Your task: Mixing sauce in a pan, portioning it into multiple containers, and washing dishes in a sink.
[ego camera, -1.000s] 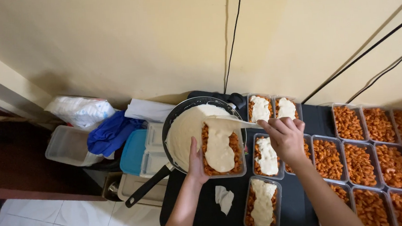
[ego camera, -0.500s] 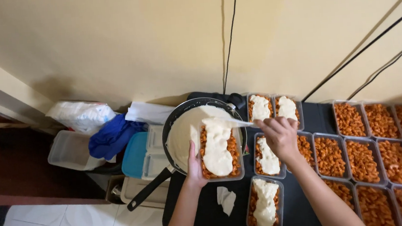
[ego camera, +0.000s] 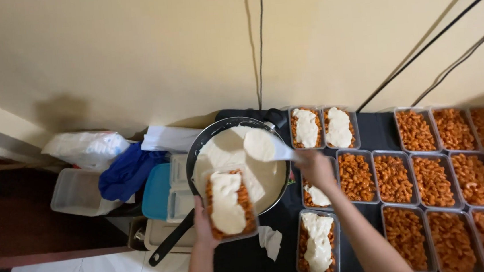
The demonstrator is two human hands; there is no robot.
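Head view, looking down: our left hand (ego camera: 203, 228), low in the frame left of centre, is clasped around a clear rectangular plastic container (ego camera: 228, 205) of orange, lumpy pasta topped with a thick, smooth strip of white sauce. We hold it over the near rim of a round black frying pan (ego camera: 238, 162) filled with glossy pale sauce, its long handle pointing to the lower left. Our right hand (ego camera: 315, 167), at centre, grips the handle of a white spoon (ego camera: 266, 145) heaped with sauce, poised over the pan's far right side.

Right of the pan, on a black surface (ego camera: 246, 268), stand rows of matching containers: four already sauced (ego camera: 306, 128), the rest plain pasta (ego camera: 414, 130). At left lie a blue cloth (ego camera: 127, 172) and a teal lid (ego camera: 156, 191).

Compared with half a second ago, the spoon has lifted off the held container and swung back over the pan, and the container sits lower in the frame.
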